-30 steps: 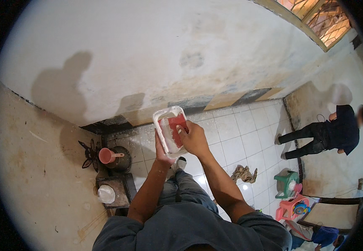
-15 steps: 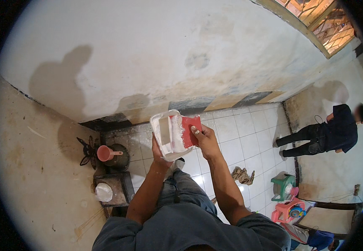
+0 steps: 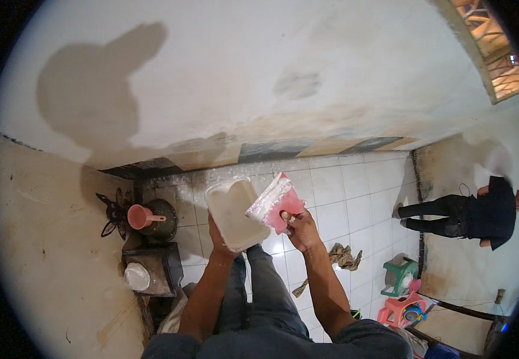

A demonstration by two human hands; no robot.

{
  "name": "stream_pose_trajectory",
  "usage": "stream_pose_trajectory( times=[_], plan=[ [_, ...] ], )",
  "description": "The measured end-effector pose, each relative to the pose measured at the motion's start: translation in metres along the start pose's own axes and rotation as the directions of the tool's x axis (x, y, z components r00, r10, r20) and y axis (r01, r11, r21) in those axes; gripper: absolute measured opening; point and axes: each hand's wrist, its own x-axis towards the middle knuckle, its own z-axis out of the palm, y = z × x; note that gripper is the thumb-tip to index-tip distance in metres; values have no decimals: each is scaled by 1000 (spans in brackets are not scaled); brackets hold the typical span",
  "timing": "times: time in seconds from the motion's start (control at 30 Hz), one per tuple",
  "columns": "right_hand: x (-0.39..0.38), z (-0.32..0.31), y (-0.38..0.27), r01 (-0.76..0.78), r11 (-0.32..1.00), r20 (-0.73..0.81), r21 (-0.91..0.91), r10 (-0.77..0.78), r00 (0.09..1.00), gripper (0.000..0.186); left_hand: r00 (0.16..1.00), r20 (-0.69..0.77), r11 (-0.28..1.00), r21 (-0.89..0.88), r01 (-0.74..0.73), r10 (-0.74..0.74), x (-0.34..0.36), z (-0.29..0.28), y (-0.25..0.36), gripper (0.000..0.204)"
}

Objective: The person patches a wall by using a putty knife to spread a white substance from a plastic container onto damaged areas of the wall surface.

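Observation:
My left hand (image 3: 219,241) is wrapped around the near left side of a whitish rectangular tub (image 3: 212,203), holding it up in front of me. The tub's inside looks off-white, with a lighter patch along its wall. In my right hand (image 3: 303,231) is a pink-red putty scraper (image 3: 291,203), tilted, its long edge caked with white paste. Fingers and thumb pinch the scraper at its lower right. That pasted edge hangs just over the tub's right rim; whether they touch I cannot tell.
A stained wall (image 3: 223,90) rises ahead above a tiled floor (image 3: 331,203). At left, a pink dipper (image 3: 142,217) sits beside a dark box-like stand (image 3: 166,266). A crumpled cloth (image 3: 344,257), green stool (image 3: 399,276) and pink stool (image 3: 398,311) lie right. A person (image 3: 469,209) stands far right.
The scraper has come off the tub's top and swung right, now tilted with its pasted edge toward the tub. More of the tub's inside shows. The view has shifted slightly.

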Motion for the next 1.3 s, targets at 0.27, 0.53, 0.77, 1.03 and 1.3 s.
stream_pose_trajectory(
  times=[0.27, 0.53, 0.77, 1.03, 1.3],
  plan=[
    [155, -97, 77, 16, 1000, 35, -15, -16, 999, 38, 906, -421, 999, 42, -12, 29, 39, -148, -13, 74],
    [321, -171, 199, -128, 992, -81, 9, 128, 988, 30, 872, -460, 983, 142, -114, 167, 52, -284, -21, 93],
    [396, -181, 261, -107, 991, -138, 82, 117, 984, 24, 815, -544, 976, 186, -115, 200, 23, -349, -18, 94],
    [415, -155, 259, -55, 993, -138, 102, 69, 988, 17, 791, -575, 977, 156, -145, 210, -7, -374, -1, 91],
    [396, -84, 176, 126, 992, -102, 3, -125, 987, 9, 895, -427, 990, 93, -101, 131, -3, -320, 20, 97]
  ],
)
